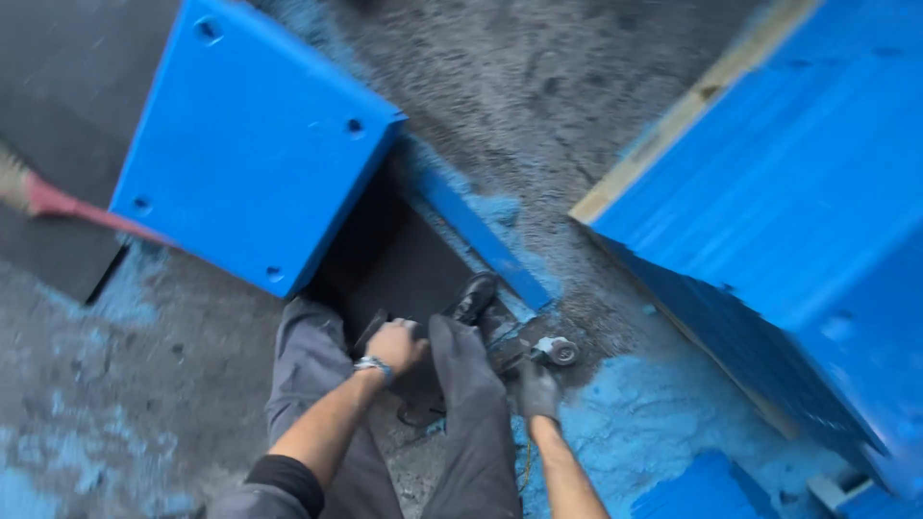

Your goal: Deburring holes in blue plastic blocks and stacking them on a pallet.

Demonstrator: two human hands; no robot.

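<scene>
Blue dust coats the concrete floor [615, 423] around your legs. Your bare left hand [396, 344] is closed on something dark near your knee; what it holds cannot be made out. Your gloved right hand [536, 389] is clamped on an angle grinder [550, 352], low by your black shoe [476, 297], below the blue slab [245, 144].

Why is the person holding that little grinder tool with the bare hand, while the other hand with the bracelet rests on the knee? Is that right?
Not quite. The head view shows the right hand at the grinder wears a dark glove; it is not bare. The rest fits: the left hand, bare with a wristband, rests by the knee.
</scene>
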